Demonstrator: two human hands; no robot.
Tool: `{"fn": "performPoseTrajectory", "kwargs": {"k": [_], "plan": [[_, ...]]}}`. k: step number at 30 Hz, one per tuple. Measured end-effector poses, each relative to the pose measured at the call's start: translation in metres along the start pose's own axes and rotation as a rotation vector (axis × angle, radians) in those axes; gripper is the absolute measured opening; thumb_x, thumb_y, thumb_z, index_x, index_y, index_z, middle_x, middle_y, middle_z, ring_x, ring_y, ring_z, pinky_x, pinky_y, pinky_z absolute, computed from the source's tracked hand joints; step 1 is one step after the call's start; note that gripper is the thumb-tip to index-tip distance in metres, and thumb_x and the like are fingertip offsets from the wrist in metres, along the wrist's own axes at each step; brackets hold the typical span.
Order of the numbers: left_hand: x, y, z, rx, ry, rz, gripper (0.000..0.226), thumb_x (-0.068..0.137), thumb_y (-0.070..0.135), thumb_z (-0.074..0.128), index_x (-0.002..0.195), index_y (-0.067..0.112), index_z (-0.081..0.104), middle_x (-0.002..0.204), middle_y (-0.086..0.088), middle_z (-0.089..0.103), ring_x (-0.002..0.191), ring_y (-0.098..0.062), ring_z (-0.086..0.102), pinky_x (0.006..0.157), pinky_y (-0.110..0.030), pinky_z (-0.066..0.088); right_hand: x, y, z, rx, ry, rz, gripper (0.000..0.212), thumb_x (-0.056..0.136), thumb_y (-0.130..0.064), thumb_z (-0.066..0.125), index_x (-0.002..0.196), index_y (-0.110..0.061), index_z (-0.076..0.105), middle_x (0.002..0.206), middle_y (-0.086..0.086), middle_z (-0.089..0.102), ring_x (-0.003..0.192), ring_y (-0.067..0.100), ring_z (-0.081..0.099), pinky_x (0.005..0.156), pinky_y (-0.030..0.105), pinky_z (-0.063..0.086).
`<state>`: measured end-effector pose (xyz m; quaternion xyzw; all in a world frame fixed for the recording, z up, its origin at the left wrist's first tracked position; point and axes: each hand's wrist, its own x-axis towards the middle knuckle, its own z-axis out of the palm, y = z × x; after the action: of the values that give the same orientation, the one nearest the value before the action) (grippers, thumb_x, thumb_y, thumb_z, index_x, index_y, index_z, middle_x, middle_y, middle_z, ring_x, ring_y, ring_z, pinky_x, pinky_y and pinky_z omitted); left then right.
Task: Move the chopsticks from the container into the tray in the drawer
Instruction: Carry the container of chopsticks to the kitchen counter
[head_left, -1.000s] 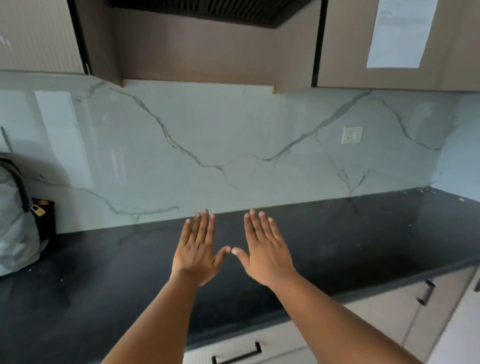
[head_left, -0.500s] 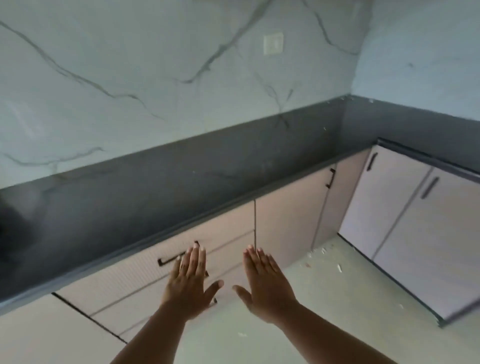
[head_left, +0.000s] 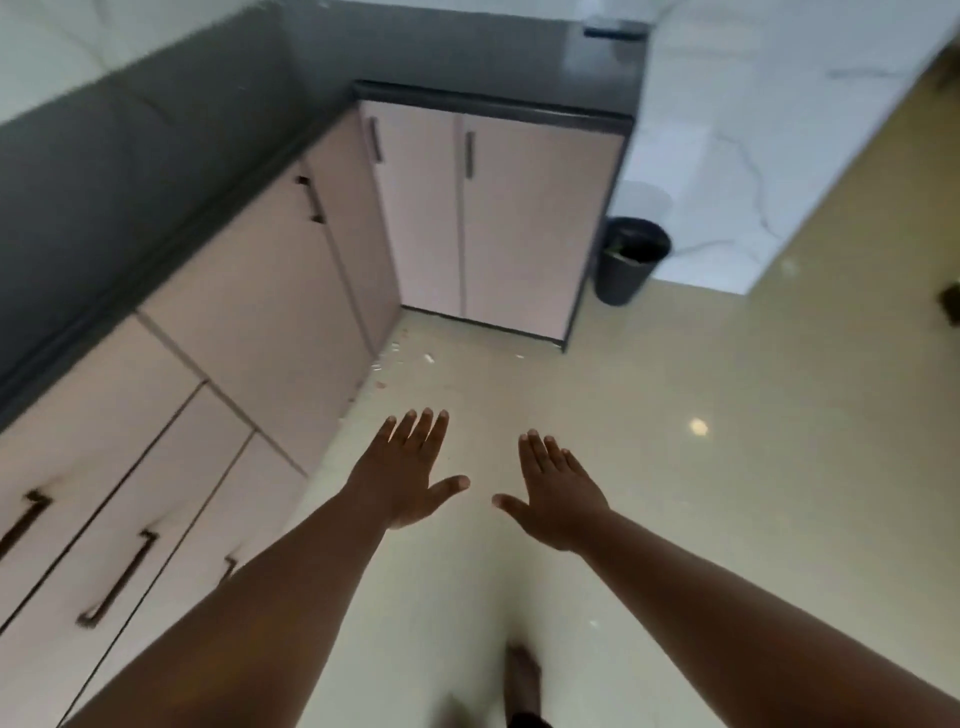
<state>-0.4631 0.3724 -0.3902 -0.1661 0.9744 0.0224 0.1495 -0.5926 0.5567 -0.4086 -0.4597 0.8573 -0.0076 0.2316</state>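
My left hand and my right hand are stretched out side by side, palms down, over the beige floor. Both are flat with fingers apart and hold nothing. Closed pale pink drawers with dark handles run along the left under the dark countertop. No chopsticks, container or tray show in the head view.
Pink cabinet doors stand shut in the corner ahead. A dark bin sits on the floor to their right, beside a white marble panel. Small scraps lie on the floor near the corner. A bare foot shows at the bottom.
The view has swung down and to the right, from the backsplash and counter to the lower cabinets and floor. Both hands stay flat and open, now slightly further apart.
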Motion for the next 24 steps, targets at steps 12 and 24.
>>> {"fn": "performPoseTrajectory", "kwargs": {"k": [12,24], "plan": [[0.081,0.248,-0.021,0.195,-0.169,0.439,0.066,0.101,0.047,0.020,0.155,0.018,-0.003,0.164,-0.009,0.003,0.150,-0.027,0.000,0.121,-0.042,-0.001,-0.196,0.158,0.039,0.202,0.107,0.553,0.115,0.061,-0.077,-0.011,0.152,-0.007,-0.012,0.163,0.008,-0.007,0.150,0.025,-0.008,0.121,0.037,-0.002],[0.088,0.596,-0.061,0.336,-0.184,0.854,0.064,0.101,0.048,0.018,0.155,0.022,-0.003,0.164,-0.006,0.002,0.150,-0.024,-0.004,0.121,-0.040,-0.004,-0.386,0.361,0.048,0.311,0.191,0.922,0.090,0.094,-0.067,0.024,0.153,-0.008,-0.010,0.164,0.008,-0.005,0.150,0.026,-0.008,0.121,0.041,-0.001]]}}
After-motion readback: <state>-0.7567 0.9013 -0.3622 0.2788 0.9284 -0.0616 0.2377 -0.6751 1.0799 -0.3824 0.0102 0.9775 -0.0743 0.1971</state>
